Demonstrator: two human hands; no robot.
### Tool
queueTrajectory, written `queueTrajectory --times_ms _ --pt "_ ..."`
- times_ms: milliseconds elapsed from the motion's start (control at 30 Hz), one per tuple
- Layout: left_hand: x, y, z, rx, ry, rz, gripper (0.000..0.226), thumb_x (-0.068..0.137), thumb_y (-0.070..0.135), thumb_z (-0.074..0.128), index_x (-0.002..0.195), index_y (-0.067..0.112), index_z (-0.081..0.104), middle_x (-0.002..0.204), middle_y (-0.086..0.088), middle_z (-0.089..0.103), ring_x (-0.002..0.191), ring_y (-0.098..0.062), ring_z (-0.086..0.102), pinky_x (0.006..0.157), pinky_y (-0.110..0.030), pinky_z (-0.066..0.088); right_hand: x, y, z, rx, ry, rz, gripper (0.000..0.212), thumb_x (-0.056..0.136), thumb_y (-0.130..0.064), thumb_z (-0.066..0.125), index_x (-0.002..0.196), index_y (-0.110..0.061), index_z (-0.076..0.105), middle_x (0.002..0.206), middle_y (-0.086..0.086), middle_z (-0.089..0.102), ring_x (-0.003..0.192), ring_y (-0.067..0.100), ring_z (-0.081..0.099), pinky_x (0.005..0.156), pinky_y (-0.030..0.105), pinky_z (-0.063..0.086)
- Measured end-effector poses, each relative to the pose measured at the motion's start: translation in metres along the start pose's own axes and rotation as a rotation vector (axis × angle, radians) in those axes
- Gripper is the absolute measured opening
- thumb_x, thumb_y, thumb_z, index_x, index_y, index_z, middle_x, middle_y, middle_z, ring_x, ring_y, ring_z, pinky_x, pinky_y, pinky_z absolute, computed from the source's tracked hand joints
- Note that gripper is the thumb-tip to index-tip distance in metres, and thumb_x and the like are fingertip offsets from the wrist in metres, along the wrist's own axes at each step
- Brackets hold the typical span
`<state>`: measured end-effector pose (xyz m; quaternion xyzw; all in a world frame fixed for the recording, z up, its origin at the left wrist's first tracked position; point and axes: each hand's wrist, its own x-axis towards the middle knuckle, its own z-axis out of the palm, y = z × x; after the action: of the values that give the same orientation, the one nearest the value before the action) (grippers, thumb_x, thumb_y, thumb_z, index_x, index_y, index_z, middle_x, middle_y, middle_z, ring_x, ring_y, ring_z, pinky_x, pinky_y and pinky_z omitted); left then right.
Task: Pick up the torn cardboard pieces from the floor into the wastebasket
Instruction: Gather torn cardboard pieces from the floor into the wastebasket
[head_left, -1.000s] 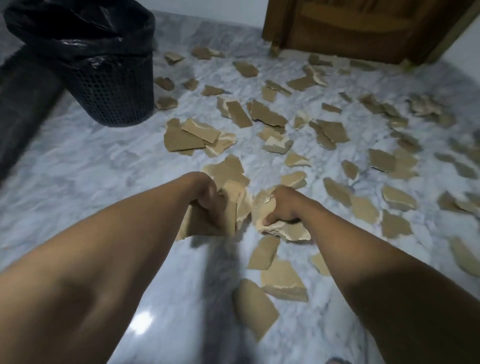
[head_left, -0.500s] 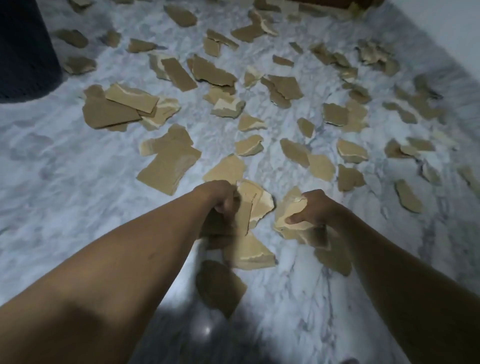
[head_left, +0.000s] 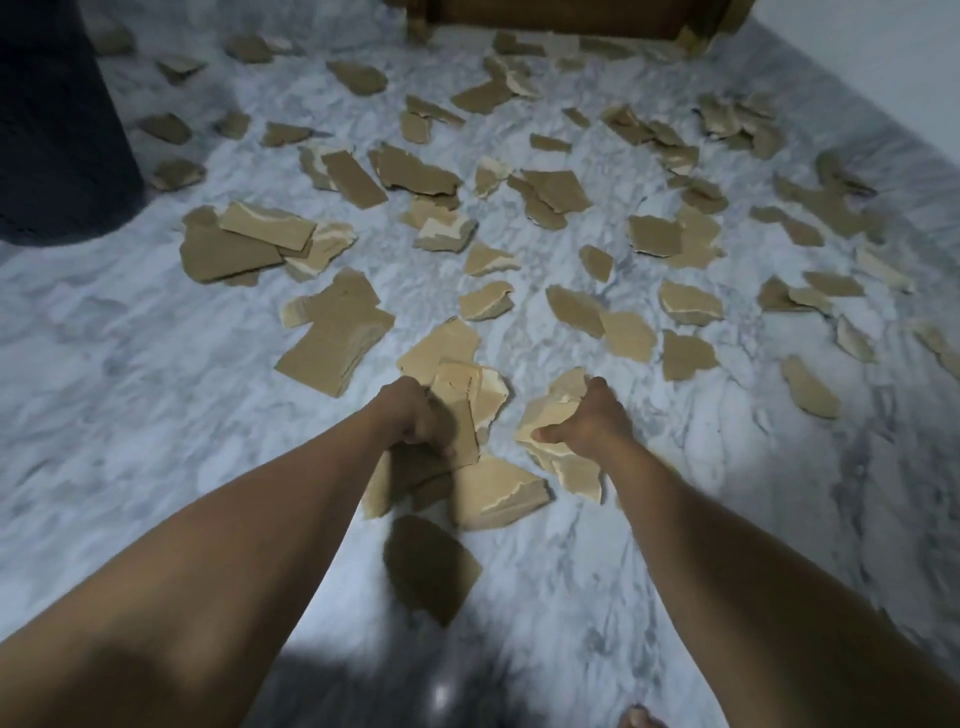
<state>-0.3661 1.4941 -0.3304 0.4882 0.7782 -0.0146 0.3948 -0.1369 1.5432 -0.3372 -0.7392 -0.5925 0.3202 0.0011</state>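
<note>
Torn brown cardboard pieces (head_left: 332, 338) lie scattered over the marble floor (head_left: 130, 374), thickest in the middle and to the far right. My left hand (head_left: 415, 418) is closed around a bunch of cardboard pieces (head_left: 457, 410) low over the floor. My right hand (head_left: 587, 421) grips a second bunch of cardboard pieces (head_left: 548, 415) just to the right of it. A larger piece (head_left: 498, 493) lies under my hands, and a dark shaded one (head_left: 431, 566) sits closer to me. The black wastebasket (head_left: 57, 130) stands at the far left, only its lower wall showing.
A wooden door (head_left: 561, 18) and its frame run along the top edge. A white wall (head_left: 893, 78) borders the floor at the upper right. A toe (head_left: 641, 717) shows at the bottom edge. Bare floor lies on the left, between me and the basket.
The view dipped down, then rose slightly, so the door base shows again. Both hands stay closed on their cardboard bunches, a little farther apart.
</note>
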Motion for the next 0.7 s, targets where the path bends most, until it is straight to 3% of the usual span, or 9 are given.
queueTrajectory --times_ms 133,233,333,467,600,700 --pt "-0.005 -0.012 -0.015 -0.128 0.002 -0.042 0.083 0.061 0.038 0.091 0.124 -0.003 0.057 0.123 -0.01 0.06 0.107 -0.025 0.058 0.082 -0.031 0.047 0.002 -0.005 -0.015 0.035 -0.044 0.008 0.107 0.06 -0.034 0.095 0.146 -0.003 0.039 0.143 0.013 0.054 0.13 0.031 0.052 0.098 0.035 0.046" --pt "-0.003 -0.011 -0.032 -0.266 -0.013 -0.063 0.087 0.06 0.033 0.093 0.128 -0.005 0.055 0.126 -0.012 0.059 0.107 -0.028 0.057 0.09 -0.037 0.05 0.005 0.004 -0.038 0.109 -0.037 0.033 0.108 0.057 -0.035 0.097 0.144 -0.001 0.042 0.141 0.014 0.055 0.128 0.031 0.054 0.101 0.039 0.048" --pt "-0.002 0.002 -0.044 -0.37 -0.029 -0.051 0.075 0.061 0.026 0.093 0.12 -0.004 0.058 0.116 -0.013 0.06 0.1 -0.029 0.057 0.085 -0.039 0.05 0.003 0.024 -0.069 0.115 -0.102 0.134 0.106 0.058 -0.037 0.096 0.142 0.002 0.044 0.138 0.015 0.057 0.123 0.034 0.056 0.099 0.042 0.05" --pt "-0.002 0.018 -0.045 -0.397 -0.118 -0.028 0.049 0.069 0.022 0.089 0.103 0.0 0.062 0.105 -0.013 0.063 0.082 -0.026 0.061 0.081 -0.04 0.054 -0.008 0.063 -0.088 -0.103 -0.271 0.269 0.104 0.068 -0.039 0.09 0.148 0.0 0.036 0.149 0.018 0.045 0.131 0.039 0.049 0.101 0.045 0.044" --pt "0.005 0.022 -0.027 -0.325 -0.163 -0.001 0.07 0.067 0.028 0.089 0.122 -0.003 0.059 0.121 -0.012 0.06 0.105 -0.031 0.059 0.092 -0.04 0.051 -0.013 0.096 -0.058 -0.273 -0.185 0.259 0.113 0.063 -0.061 0.085 0.148 -0.004 0.036 0.147 0.016 0.046 0.137 0.034 0.039 0.11 0.046 0.039" --pt "0.008 0.021 -0.014 -0.314 -0.181 0.008 0.075 0.068 0.029 0.089 0.126 -0.005 0.056 0.127 -0.013 0.058 0.113 -0.032 0.057 0.1 -0.042 0.048 -0.012 0.104 -0.046 -0.231 -0.109 0.233 0.112 0.062 -0.062 0.085 0.146 -0.004 0.038 0.143 0.013 0.049 0.137 0.031 0.04 0.11 0.042 0.041"
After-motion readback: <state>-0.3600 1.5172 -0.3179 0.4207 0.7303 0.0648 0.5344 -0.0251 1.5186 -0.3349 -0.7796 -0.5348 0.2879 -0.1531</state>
